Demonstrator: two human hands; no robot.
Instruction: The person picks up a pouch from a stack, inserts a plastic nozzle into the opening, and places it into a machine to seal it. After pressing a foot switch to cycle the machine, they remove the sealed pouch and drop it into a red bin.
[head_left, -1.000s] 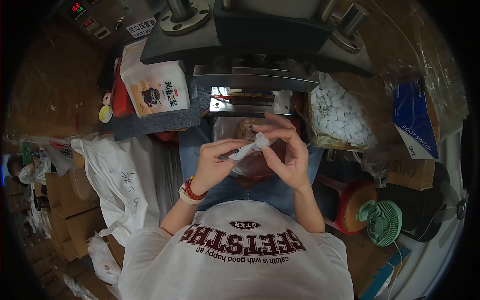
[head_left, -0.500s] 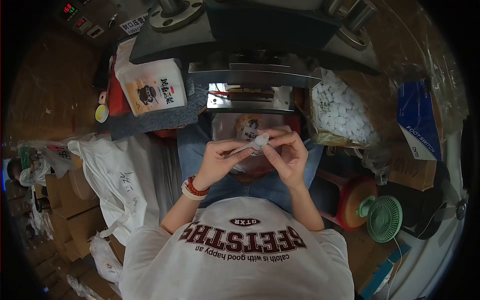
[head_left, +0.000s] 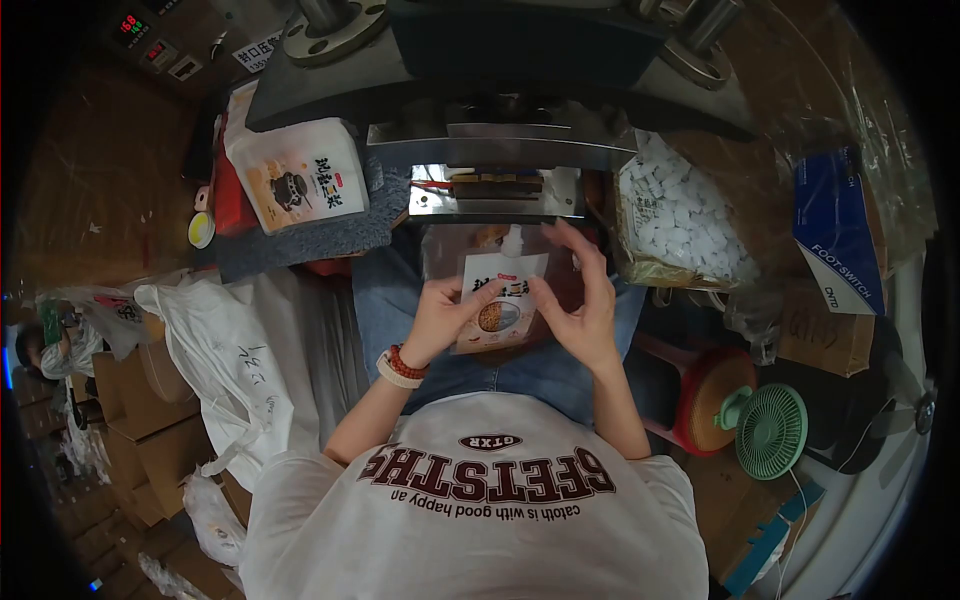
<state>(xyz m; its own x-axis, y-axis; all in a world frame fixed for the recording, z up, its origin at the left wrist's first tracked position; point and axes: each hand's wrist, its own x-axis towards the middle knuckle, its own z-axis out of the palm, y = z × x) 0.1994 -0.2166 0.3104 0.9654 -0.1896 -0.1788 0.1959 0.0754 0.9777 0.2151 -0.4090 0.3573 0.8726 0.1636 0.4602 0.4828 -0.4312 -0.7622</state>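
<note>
A white spouted pouch (head_left: 503, 312) with printed characters and an oval picture is held over my lap, its front turned up toward me. Its white spout (head_left: 512, 243) points away, toward the machine. My left hand (head_left: 443, 316) pinches the pouch along its left side, thumb across the front. On the other side, my right hand (head_left: 582, 308) has its thumb at the pouch's right edge while its fingers stretch apart toward the machine. Behind the pouch lies a clear plastic bag (head_left: 440, 250), partly covered by it.
Ahead stands a press machine with a shiny metal plate (head_left: 425, 200). Printed pouches (head_left: 305, 180) lie stacked on a grey cloth (head_left: 300, 247) at the left. A box of small white caps or spouts (head_left: 685, 220) stands at the right, with a red stool (head_left: 715, 385) and a green fan (head_left: 771, 432) nearer me.
The pouch has tipped from spout-up to flat, its printed front now showing and its spout pointing away. My right hand has left the spout and spread its fingers.
</note>
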